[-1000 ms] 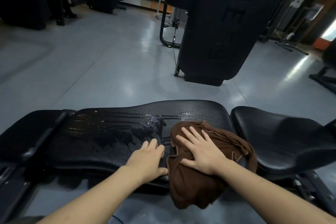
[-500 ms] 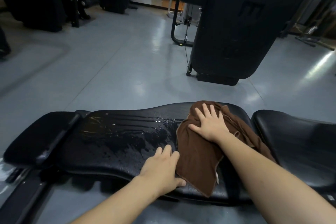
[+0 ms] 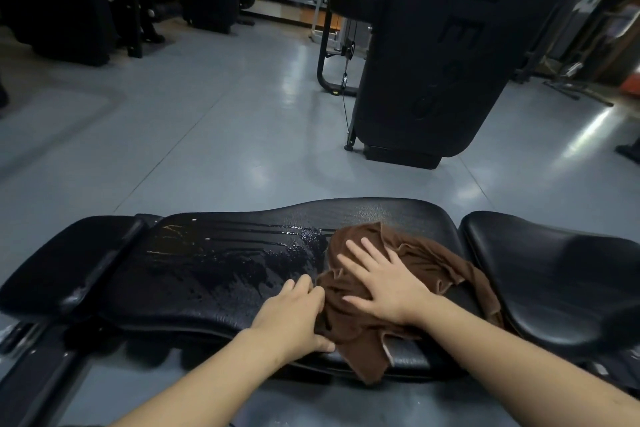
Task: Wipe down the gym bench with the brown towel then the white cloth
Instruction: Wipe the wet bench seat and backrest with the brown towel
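Right hand (image 3: pixel 384 282) flat on the crumpled brown towel (image 3: pixel 408 291), fingers spread — left hand (image 3: pixel 294 315) beside it on the wet black padded gym bench (image 3: pixel 214 267), fingers together, touching the towel's edge.

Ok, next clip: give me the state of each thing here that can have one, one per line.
brown towel: bunched, lying on the bench pad, one end hanging over the near edge.
right hand: flat on the towel, fingers spread.
left hand: resting on the pad's near edge, beside the towel.
bench pad: wet and streaked left of the towel.
seat pad: looks dry, untouched.
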Demonstrator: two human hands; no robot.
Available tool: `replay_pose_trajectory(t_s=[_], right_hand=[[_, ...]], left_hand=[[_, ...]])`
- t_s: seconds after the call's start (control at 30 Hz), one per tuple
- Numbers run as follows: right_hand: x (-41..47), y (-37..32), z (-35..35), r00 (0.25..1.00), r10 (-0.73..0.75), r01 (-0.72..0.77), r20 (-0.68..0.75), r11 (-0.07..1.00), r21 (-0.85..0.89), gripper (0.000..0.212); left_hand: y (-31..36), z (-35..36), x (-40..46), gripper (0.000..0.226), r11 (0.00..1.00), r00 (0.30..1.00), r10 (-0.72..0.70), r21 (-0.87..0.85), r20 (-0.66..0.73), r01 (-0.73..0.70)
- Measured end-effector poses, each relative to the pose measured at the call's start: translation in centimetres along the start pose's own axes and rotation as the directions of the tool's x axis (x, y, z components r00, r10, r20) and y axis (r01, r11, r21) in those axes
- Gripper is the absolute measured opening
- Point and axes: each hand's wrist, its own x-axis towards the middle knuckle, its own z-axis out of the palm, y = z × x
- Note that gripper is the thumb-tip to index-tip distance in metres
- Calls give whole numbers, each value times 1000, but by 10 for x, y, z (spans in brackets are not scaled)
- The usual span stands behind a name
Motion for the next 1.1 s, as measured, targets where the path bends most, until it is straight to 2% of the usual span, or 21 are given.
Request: replay_pose_trajectory(t_s=[0.1, 0.23, 0.3, 0.47, 0.6, 0.7, 1.0, 1.1], right_hand=[[-22, 3, 5, 997, -78, 79, -6, 997, 13, 84], [-28, 20, 1, 996, -88, 87, 10, 996, 28, 79], [-23, 34, -4, 999, -43, 42, 23, 999, 12, 82], [-2, 81, -10, 979, 202, -201, -6, 978, 59, 92], [23, 103, -10, 940, 341, -338, -27, 937, 89, 76], [36, 111, -12, 901, 433, -426, -28, 896, 126, 74], [10, 86, -8, 898, 439, -436, -13, 895, 92, 81], [-17, 70, -3, 903, 427, -423, -35, 901, 94, 93]], left_hand=[[-6, 3, -2, 56, 1000, 1000, 29, 11, -10, -28], [-10, 5, -2, 60, 999, 999, 51, 3, -12, -51], [-11, 6, -1, 60, 998, 998, 59, 1, -17, -59], [-15, 6, 6, 60, 998, 998, 69, 3, -5, -69], [-15, 3, 13, 62, 997, 997, 72, -3, 30, -72], [-16, 2, 16, 63, 997, 997, 72, -21, 41, -71], [-16, 3, 12, 62, 997, 997, 76, -16, 18, -76], [-14, 1, 11, 61, 998, 997, 70, -5, 25, -70]])
